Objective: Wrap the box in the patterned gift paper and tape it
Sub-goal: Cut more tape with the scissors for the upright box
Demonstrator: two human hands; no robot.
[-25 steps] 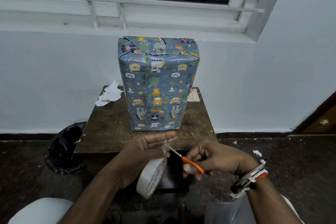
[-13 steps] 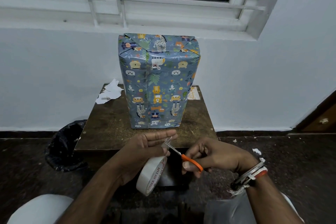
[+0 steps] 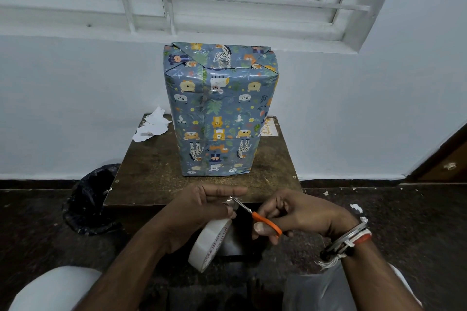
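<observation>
A box (image 3: 217, 118) wrapped in blue, animal-patterned gift paper (image 3: 243, 78) is stood upright on the brown counter (image 3: 151, 177), close to the white wall (image 3: 75, 96). Before the counter's near edge, a clear tape strip (image 3: 232, 201) is pinched in the left hand (image 3: 199, 209), with the white tape roll (image 3: 209, 245) hung just below. Orange-handled scissors (image 3: 267, 223) are gripped in the right hand (image 3: 300, 214), the blade tips set at the strip. Torn paper scraps (image 3: 151, 127) are seen at the counter's far left corner.

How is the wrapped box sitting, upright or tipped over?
Upright. The wrapped box stands on its short end on the wooden table, its folded end flaps on top.
</observation>
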